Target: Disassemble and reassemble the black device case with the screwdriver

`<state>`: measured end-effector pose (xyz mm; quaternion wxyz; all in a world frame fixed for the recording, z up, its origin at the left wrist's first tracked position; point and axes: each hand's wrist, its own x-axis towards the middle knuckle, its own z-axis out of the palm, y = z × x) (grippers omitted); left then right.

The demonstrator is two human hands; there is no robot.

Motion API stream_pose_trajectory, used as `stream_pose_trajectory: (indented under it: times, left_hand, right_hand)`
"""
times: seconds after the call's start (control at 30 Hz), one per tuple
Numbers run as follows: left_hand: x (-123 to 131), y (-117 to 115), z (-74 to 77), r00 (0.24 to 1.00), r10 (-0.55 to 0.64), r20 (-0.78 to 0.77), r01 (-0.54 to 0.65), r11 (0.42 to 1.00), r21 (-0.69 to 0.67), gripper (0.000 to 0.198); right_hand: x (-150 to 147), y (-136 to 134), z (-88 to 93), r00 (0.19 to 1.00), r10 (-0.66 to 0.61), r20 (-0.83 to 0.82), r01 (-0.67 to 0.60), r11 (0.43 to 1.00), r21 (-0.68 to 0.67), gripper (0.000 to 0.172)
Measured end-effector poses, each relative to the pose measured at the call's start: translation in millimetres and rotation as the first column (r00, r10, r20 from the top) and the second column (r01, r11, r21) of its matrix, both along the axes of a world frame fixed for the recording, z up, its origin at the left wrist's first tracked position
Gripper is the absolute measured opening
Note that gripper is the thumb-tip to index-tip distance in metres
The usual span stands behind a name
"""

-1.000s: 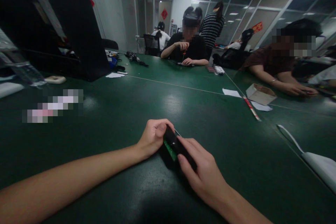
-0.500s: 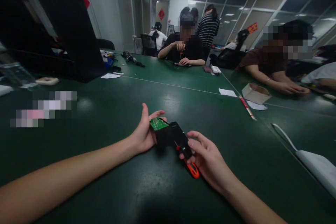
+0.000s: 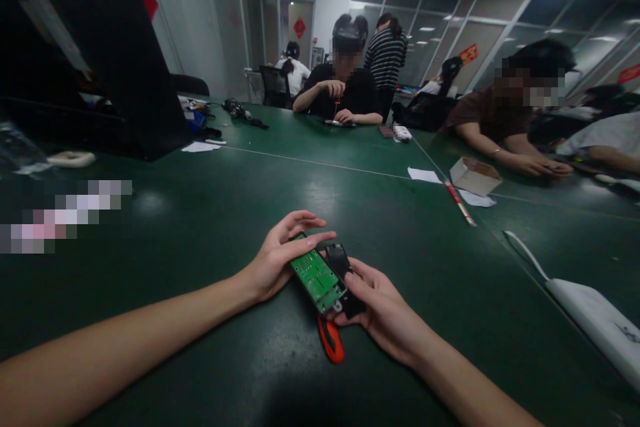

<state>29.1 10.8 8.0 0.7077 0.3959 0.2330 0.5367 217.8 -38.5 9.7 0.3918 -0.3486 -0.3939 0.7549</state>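
A green circuit board (image 3: pixel 316 275) with a dark rim along its edge is held slanted above the middle of the table. My left hand (image 3: pixel 280 257) grips its upper left end, with the thumb lying across the board's face and the fingers behind. Closed around a black plastic casing (image 3: pixel 339 259) is my right hand (image 3: pixel 377 293). The casing lies beside and partly behind the board, close against it. An orange-red loop (image 3: pixel 331 341) shows below the board's lower end; where it attaches is hidden.
Beyond my hands, a red and white stick (image 3: pixel 460 203), paper sheets and an open box (image 3: pixel 475 175) lie on the green table (image 3: pixel 225 373). A white device (image 3: pixel 595 313) with a cable is at right. A large black panel (image 3: pixel 110 60) stands left. Other people sit across the table.
The board has turned so its green face shows fully beside the casing. My left thumb has come down across it. The orange-red loop has shifted left and down.
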Motion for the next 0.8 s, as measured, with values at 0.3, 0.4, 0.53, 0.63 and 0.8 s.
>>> stream_pose_trajectory:
  times: [0.3,0.4,0.53,0.63,0.8]
  left_hand:
    - [4.0,-0.1,-14.0,0.98,0.137,-0.141,-0.099,0.963,0.249,0.044]
    - [6.1,0.1,-13.9,0.988,0.043,-0.149,-0.011,0.978,0.207,0.061]
    - [8.7,-0.3,-13.0,0.965,-0.099,-0.245,0.142,0.976,0.165,0.057]
    - [8.6,2.0,-11.9,0.964,-0.124,-0.235,0.16,0.978,0.137,0.044]
    - [3.1,9.3,-6.0,0.997,0.004,-0.075,-0.006,1.0,-0.023,0.039]
  right_hand:
    - [-7.0,-1.6,-4.9,0.994,-0.055,0.097,0.037,0.982,0.184,0.042]
    - [-9.2,0.9,-5.2,0.985,-0.161,0.068,0.141,0.961,0.238,0.041]
    - [-8.9,8.0,-8.0,0.962,-0.26,0.082,0.222,0.922,0.318,0.039]
    - [-10.8,15.5,-9.7,0.959,-0.269,0.091,0.224,0.914,0.337,0.04]
    - [-15.4,37.9,-10.0,0.943,-0.322,0.079,0.28,0.901,0.331,0.039]
